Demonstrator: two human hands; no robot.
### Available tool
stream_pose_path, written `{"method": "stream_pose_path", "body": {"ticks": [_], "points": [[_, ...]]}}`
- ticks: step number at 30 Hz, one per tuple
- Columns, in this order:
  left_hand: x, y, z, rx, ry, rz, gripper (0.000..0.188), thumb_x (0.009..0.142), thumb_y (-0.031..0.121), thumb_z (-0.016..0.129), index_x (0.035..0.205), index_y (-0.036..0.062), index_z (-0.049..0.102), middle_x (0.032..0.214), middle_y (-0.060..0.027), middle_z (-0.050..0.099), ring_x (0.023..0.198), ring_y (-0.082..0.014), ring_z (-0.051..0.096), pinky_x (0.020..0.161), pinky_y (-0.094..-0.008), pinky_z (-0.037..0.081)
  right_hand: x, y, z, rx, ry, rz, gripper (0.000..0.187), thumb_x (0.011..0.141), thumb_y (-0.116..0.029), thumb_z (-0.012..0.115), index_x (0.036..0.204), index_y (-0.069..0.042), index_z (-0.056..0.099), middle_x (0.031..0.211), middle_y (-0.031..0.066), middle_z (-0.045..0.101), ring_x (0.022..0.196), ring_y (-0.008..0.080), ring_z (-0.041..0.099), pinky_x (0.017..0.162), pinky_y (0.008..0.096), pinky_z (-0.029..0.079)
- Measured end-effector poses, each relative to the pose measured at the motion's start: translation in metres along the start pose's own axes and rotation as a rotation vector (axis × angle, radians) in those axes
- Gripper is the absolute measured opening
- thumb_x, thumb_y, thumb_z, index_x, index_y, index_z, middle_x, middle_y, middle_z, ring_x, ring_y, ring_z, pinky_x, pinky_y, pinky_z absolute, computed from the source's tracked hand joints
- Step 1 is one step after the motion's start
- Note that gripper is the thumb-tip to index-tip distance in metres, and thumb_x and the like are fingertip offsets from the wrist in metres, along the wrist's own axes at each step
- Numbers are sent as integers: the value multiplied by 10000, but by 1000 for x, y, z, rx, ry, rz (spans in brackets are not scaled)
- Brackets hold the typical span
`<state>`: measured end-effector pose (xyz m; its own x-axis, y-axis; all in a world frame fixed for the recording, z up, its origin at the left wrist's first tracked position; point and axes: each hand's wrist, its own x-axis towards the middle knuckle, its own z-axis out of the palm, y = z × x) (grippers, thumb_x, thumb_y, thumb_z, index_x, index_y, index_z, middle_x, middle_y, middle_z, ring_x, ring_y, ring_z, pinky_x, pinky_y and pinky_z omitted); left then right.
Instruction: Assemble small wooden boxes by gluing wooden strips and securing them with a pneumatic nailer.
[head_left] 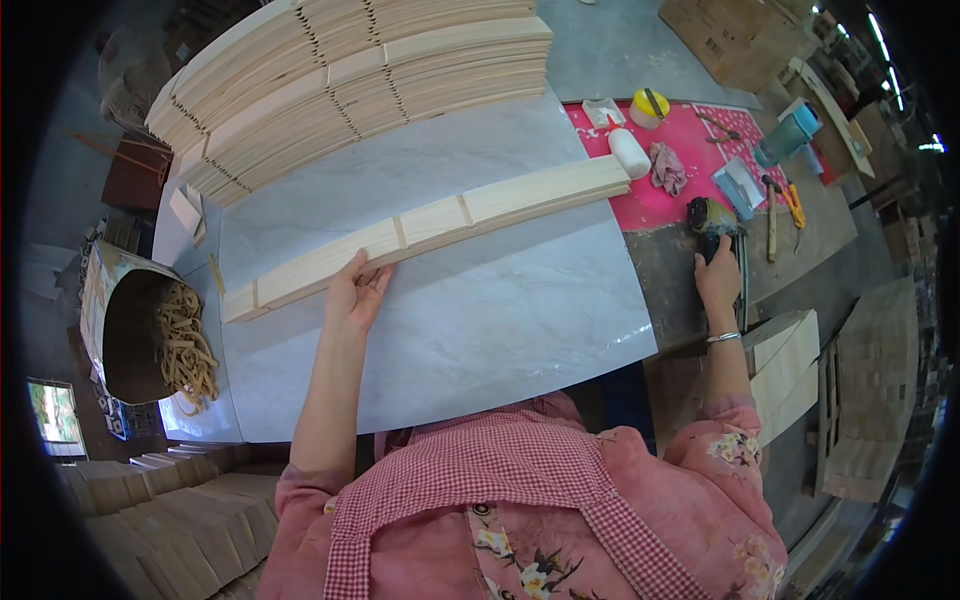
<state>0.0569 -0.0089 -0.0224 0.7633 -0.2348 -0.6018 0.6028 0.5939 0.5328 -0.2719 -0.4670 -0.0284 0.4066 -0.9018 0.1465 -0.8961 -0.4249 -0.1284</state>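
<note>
A long, low stack of pale wooden boards (540, 197) with crosswise grooves lies slantwise over the marble-patterned tabletop (480, 320). My left hand (362, 292) holds its near edge left of the middle, thumb on top and fingers against the side. Off to the right, my right hand (717, 278) is wrapped round the grip of a dark handheld power tool (708, 215) with a blunt, rounded head. The tool rests at the edge of a pink mat (640, 208); its exact kind is hard to make out. A white glue bottle (628, 153) with a red tip lies by the stack's right end.
Tall piles of grooved boards (440, 70) stand at the back. At left, a carton (125, 330) holds tangled wooden strips (185, 345). Beside the mat are a hammer (771, 220), orange-handled pliers (793, 205), a rag (667, 168), a yellow-lidded tub (650, 107) and a teal bottle (788, 135).
</note>
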Motion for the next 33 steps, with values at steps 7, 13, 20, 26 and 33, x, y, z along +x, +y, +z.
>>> {"method": "stream_pose_path", "body": {"ticks": [7,13,20,26,33], "points": [[-24,50,-23,647,-148,-284,449,902,70,725,1268,-97,526,1236,-243,557,1178,-306,564,981,-394,530,7,-30,-36,2,26,-249,636,840,-234,750,1385,-39,487,1213,213,646,1064,391,644,877,477,525],[-26,93,-12,2046,-390,1378,525,770,163,818,1240,30,626,1191,-147,615,1088,-285,616,888,-388,514,11,-158,-29,217,166,-1017,624,754,-183,783,1332,-65,579,1232,147,627,1134,329,598,950,414,494],[38,154,-39,2405,-420,912,593,649,211,864,1188,64,667,1097,-114,653,993,-328,630,911,-425,502,45,-250,-1,-230,-342,-1093,490,732,-190,789,1184,-95,626,1164,108,642,1100,308,616,947,414,500],[47,169,-35,2316,-320,821,605,627,231,876,1167,55,669,1065,-122,661,968,-334,628,906,-400,503,56,-268,-5,-223,-347,-1152,448,701,-215,810,1100,-103,639,1126,90,647,1073,308,626,935,411,502],[8,176,-48,2291,-304,879,607,632,236,873,1171,51,663,1085,-122,652,992,-331,620,902,-403,504,33,-243,-29,-140,-298,-1138,485,663,-235,826,1090,-99,642,1076,93,636,1034,312,617,915,409,503]]}}
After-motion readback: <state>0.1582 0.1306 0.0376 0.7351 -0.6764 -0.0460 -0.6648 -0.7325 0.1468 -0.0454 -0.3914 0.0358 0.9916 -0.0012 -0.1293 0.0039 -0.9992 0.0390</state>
